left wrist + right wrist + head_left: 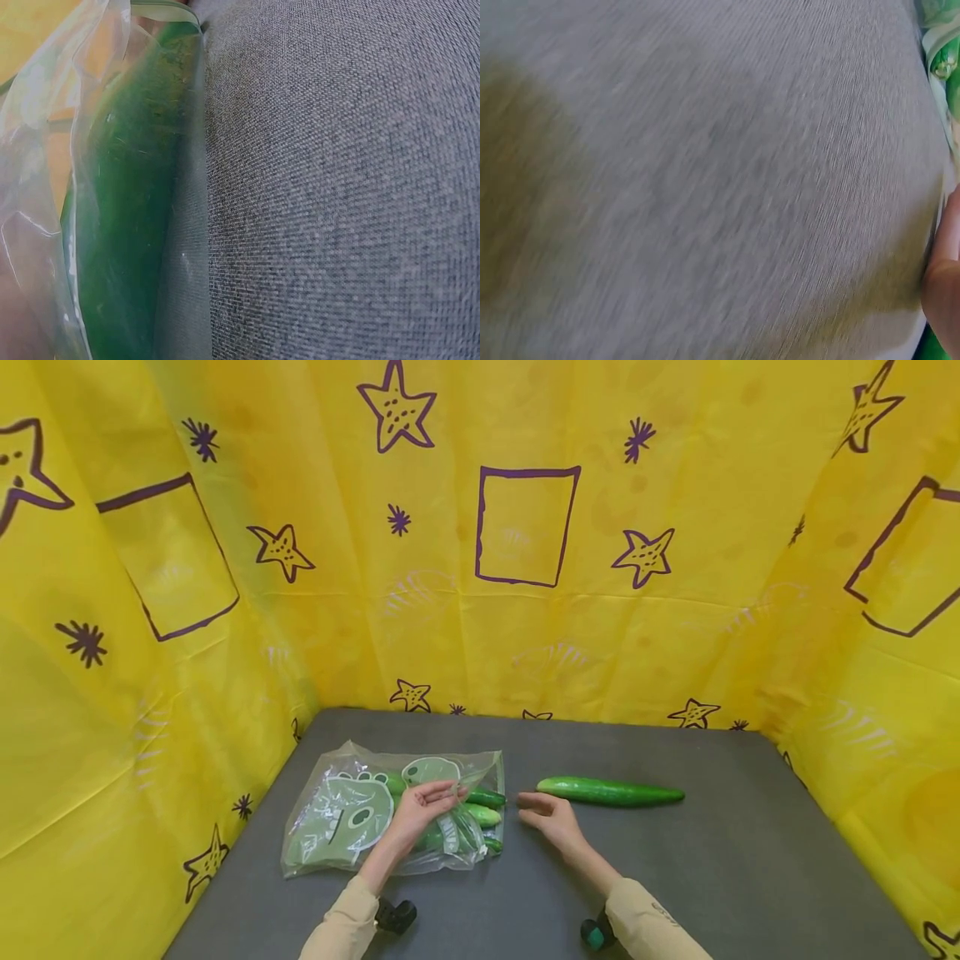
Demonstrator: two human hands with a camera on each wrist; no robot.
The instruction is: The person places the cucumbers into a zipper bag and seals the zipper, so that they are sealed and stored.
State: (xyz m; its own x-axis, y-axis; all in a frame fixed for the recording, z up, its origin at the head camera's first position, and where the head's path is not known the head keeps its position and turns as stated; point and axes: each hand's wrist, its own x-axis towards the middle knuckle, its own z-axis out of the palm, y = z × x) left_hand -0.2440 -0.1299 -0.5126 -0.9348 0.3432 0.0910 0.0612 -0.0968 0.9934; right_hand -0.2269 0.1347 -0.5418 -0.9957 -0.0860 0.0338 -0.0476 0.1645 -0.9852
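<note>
A clear plastic bag printed with green cartoon figures lies on the left of the table, its mouth toward the right. Several cucumbers are inside, their ends near the mouth. My left hand pinches the upper film of the bag close to its mouth. Through the film, the left wrist view shows one green cucumber up close. Just right of the bag mouth, my right hand holds nothing, its fingers loosely bent. A single long cucumber lies beyond it on the tabletop.
The grey cloth-covered table is enclosed by yellow curtains with purple stars and squares at the back and both sides. Dark wrist-worn devices sit under both sleeves, one at the left wrist, one at the right.
</note>
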